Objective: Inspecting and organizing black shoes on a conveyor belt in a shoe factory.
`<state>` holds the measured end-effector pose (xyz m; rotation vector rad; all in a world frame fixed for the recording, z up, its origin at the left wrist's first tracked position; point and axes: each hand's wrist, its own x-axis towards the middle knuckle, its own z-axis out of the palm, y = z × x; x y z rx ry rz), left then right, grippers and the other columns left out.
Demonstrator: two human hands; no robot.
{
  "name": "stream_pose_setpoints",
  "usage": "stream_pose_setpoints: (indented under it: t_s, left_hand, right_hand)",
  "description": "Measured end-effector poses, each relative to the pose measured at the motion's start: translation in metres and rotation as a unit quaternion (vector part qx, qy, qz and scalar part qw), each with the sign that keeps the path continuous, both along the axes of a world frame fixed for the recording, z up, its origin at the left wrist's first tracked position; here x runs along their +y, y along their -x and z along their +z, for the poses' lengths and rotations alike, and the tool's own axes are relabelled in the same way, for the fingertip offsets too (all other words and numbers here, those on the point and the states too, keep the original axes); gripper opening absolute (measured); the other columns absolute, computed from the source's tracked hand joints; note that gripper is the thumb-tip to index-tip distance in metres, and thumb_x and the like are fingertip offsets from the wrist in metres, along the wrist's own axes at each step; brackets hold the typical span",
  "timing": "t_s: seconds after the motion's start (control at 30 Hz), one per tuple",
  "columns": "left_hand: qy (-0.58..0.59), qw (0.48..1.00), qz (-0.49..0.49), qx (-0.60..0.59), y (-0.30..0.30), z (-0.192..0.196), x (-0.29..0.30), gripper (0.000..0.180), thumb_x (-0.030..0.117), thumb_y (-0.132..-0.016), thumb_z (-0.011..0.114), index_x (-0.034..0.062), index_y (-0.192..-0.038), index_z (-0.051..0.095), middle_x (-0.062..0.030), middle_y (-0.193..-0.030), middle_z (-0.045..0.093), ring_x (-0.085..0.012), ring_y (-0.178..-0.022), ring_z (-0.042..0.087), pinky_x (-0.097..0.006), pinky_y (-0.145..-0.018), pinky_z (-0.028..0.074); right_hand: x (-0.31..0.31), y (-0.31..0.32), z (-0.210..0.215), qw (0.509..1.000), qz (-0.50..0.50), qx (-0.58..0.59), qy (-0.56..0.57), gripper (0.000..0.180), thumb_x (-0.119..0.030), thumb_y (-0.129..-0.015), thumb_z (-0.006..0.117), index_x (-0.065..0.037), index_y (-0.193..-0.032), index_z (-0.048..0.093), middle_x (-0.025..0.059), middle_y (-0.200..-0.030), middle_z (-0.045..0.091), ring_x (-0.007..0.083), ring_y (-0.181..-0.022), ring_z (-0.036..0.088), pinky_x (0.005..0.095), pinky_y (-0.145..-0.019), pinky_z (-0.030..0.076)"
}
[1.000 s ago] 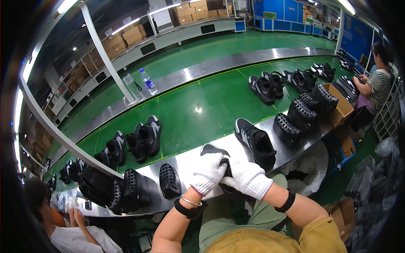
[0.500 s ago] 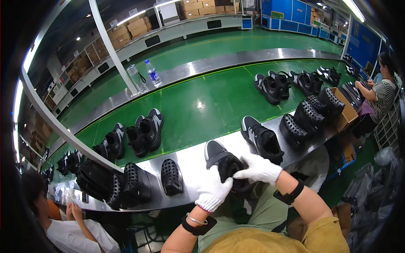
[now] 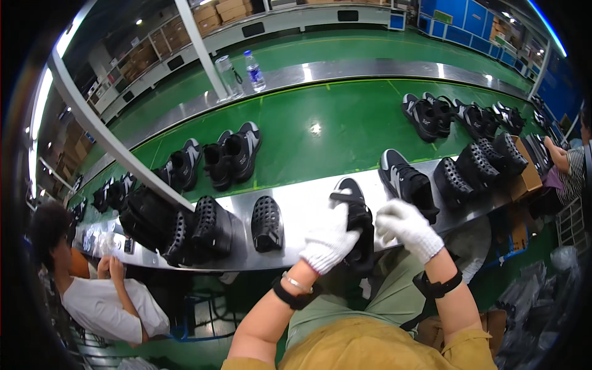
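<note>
Where the handled shoe lies: black trainer with a pale grey toe (image 3: 359, 214), toe pointing away from me on the silvery metal counter (image 3: 302, 202), heel seeming to reach past the near edge.
Left grip (image 3: 333, 239): white knitted glove, closed about the shoe's left side, thumb over the opening; fingertips partly hidden.
Right grip (image 3: 408, 228): matching glove, fingers half curled just beside the shoe's right side; whether anything thin is pinched, I cannot tell.
Neighbour at right: second black-and-grey trainer (image 3: 408, 185) near my right grip.
Neighbour at left: black clog-like piece dotted with round holes (image 3: 267, 223), apart from my left grip.
Tipping risk: should my left grip slacken, the overhanging heel could drag the shoe lapward.
Knocking risk: a wide rightward swing could shove the second trainer askew.
</note>
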<state>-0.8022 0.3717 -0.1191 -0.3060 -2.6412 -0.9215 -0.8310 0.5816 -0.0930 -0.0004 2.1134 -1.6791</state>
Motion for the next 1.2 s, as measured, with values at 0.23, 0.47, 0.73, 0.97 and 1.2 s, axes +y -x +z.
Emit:
stream_pose_setpoints:
  t_s: [0.23,0.47,0.73,0.97,1.2]
  left_hand:
    - [-0.044,0.990,-0.134,-0.014,0.014,-0.015,0.003,0.037,0.012,-0.084,0.070,0.0061,-0.120,0.062,-0.0216,-0.115,0.065,-0.0426,-0.108,0.061,-0.048,-0.093,0.051]
    - [0.064,0.978,-0.188,0.059,-0.001,-0.006,-0.012,0.056,0.008,-0.076,0.074,0.0045,-0.130,0.060,-0.0201,-0.126,0.060,-0.0389,-0.117,0.057,-0.048,-0.101,0.047]
    - [-0.098,0.992,-0.064,0.049,-0.033,-0.025,-0.006,0.055,0.017,-0.081,0.084,0.0013,-0.127,0.061,-0.0200,-0.118,0.063,-0.0398,-0.107,0.062,-0.048,-0.095,0.051]
    - [-0.042,0.960,0.136,0.242,-0.076,-0.049,-0.014,0.065,0.007,-0.078,0.084,-0.0019,-0.134,0.053,-0.0251,-0.124,0.058,-0.0433,-0.109,0.059,-0.050,-0.095,0.051]
    - [0.023,0.987,0.087,0.131,-0.054,-0.059,-0.030,0.049,0.008,-0.081,0.074,0.0014,-0.128,0.064,-0.0214,-0.115,0.067,-0.0411,-0.102,0.066,-0.049,-0.086,0.056]
  right_hand:
    - [-0.022,0.026,-0.035,0.925,0.040,0.321,-0.198,0.027,-0.024,-0.099,0.068,-0.004,-0.116,0.069,0.0052,-0.084,0.068,0.0114,-0.074,0.063,0.0285,-0.063,0.053]
    - [-0.018,0.000,-0.031,0.986,-0.087,0.144,0.015,0.026,-0.021,-0.100,0.064,-0.002,-0.116,0.074,0.0022,-0.093,0.070,0.0079,-0.077,0.061,0.0252,-0.070,0.052]
    - [-0.031,-0.026,-0.041,0.983,-0.065,0.172,0.023,0.031,-0.022,-0.102,0.065,-0.007,-0.128,0.072,0.0044,-0.097,0.074,0.0084,-0.083,0.063,0.0268,-0.075,0.055]
    - [-0.026,-0.021,-0.034,0.967,0.018,0.256,-0.006,0.027,-0.009,-0.100,0.063,-0.003,-0.125,0.072,0.0094,-0.121,0.070,0.0181,-0.115,0.065,0.0306,-0.100,0.050]
    - [-0.021,-0.007,-0.019,0.949,0.117,0.282,-0.079,0.024,-0.007,-0.100,0.063,-0.007,-0.123,0.072,0.0102,-0.114,0.068,0.0221,-0.106,0.066,0.0321,-0.095,0.052]
